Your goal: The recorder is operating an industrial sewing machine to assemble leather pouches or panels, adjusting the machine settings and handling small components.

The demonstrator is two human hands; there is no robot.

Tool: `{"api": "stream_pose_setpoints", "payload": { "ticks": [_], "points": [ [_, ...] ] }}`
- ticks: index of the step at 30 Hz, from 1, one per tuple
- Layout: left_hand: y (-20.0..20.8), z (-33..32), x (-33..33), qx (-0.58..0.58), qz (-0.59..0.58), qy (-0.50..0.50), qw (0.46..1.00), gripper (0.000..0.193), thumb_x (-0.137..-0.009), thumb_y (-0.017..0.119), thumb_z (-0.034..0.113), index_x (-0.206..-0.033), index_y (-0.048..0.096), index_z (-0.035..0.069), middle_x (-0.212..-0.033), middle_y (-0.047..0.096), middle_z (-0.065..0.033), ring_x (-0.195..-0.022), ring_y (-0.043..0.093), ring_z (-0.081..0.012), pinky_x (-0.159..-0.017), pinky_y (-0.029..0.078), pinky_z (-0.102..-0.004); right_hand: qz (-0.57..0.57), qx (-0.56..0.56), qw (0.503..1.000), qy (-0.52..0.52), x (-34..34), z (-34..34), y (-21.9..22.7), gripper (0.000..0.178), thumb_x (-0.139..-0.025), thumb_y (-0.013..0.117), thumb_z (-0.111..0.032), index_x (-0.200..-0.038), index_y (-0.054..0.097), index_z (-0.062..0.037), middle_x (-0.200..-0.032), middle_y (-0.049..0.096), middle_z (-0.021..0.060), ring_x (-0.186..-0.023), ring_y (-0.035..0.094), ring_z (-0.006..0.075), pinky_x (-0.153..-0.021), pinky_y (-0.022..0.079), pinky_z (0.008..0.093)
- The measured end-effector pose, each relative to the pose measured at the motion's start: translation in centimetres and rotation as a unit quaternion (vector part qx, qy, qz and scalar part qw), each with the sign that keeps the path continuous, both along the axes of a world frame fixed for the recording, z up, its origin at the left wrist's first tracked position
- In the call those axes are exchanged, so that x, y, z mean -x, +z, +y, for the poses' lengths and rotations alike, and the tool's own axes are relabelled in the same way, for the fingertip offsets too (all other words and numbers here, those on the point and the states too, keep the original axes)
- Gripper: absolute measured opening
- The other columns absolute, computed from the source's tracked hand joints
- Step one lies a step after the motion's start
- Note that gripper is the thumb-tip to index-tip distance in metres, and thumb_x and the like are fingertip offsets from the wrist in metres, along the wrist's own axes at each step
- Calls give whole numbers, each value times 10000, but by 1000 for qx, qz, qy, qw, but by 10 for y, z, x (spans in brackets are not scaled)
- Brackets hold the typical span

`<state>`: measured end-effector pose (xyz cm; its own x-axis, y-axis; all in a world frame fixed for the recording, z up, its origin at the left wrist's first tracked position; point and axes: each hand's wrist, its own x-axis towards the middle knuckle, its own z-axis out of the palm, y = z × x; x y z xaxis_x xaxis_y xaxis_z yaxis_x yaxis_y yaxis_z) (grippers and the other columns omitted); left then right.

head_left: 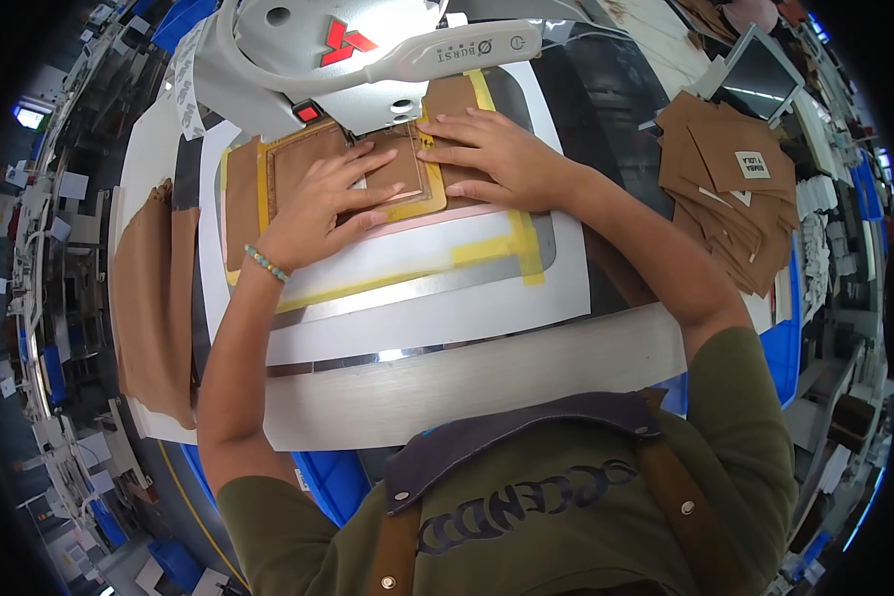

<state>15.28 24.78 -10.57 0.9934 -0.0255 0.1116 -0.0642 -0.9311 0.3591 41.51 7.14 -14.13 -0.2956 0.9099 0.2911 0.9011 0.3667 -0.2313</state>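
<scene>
A white sewing machine head [278, 45] with a red mark hangs over the work at the top. Under it lies brown fabric [290, 181] within a flat template frame [262, 189] edged in yellow. My left hand [328, 204], a beaded bracelet at its wrist, lies palm down on the fabric and frame, fingers spread toward the needle area. To the right, my right hand [502, 159] rests flat across the frame's right edge and a brown piece beside it, fingers apart. Neither hand grips anything. The machine head partly hides the far side of the frame.
Below the frame are a white sheet [427, 333] and yellow tape strips [497, 248]. Stacked brown fabric pieces [730, 189], one with a white label, sit at right near a small screen [760, 74]. A long brown cloth [154, 308] lies at left. Blue bins [783, 343] stand below table level.
</scene>
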Motion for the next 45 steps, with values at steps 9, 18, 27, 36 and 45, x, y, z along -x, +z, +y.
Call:
{"api": "stream_pose_setpoints", "payload": {
  "ticks": [9,18,27,36,45],
  "points": [
    [-3,10,-13,-8,7,42,999,377,-964,648,238,-1326,714,159,-1510,558,-109,-1367,479,-352,-1150,359,-448,20,-26,999,-11,-14,20,-1,556,-1025,564,-408,-1430,559,-27,-1564,478,137,-1448,422,334,-1227,283,482],
    [-14,30,-26,-31,-30,85,995,356,-948,684,304,-1259,752,147,-1185,685,-189,-1151,579,-342,-1025,442,-445,23,-21,999,-34,-27,28,1,538,-1056,499,-376,-1449,548,-12,-1547,493,151,-1475,386,322,-1244,256,476],
    [-20,34,-27,21,-60,108,992,332,-960,671,228,-1262,742,112,-1253,650,-195,-1192,571,-369,-1063,434,-437,0,18,997,-81,-45,-24,11,443,-1052,508,-318,-1339,662,-18,-1588,440,128,-1527,286,307,-1261,227,473],
    [-13,52,47,92,-93,228,965,380,-967,659,130,-1334,666,32,-1451,571,-170,-1339,537,-320,-1106,443,-401,-19,0,992,-126,-68,-83,20,363,-1022,557,-279,-1262,705,-49,-1498,549,129,-1492,358,299,-1232,268,462],
    [-24,81,120,-4,-65,333,941,441,-925,713,153,-1344,656,26,-1487,559,-157,-1380,505,-314,-1154,394,-393,-52,-68,993,-82,-42,-68,21,347,-964,622,-214,-1264,678,-49,-1354,648,108,-1298,559,257,-1134,382,421]
  ]
}}
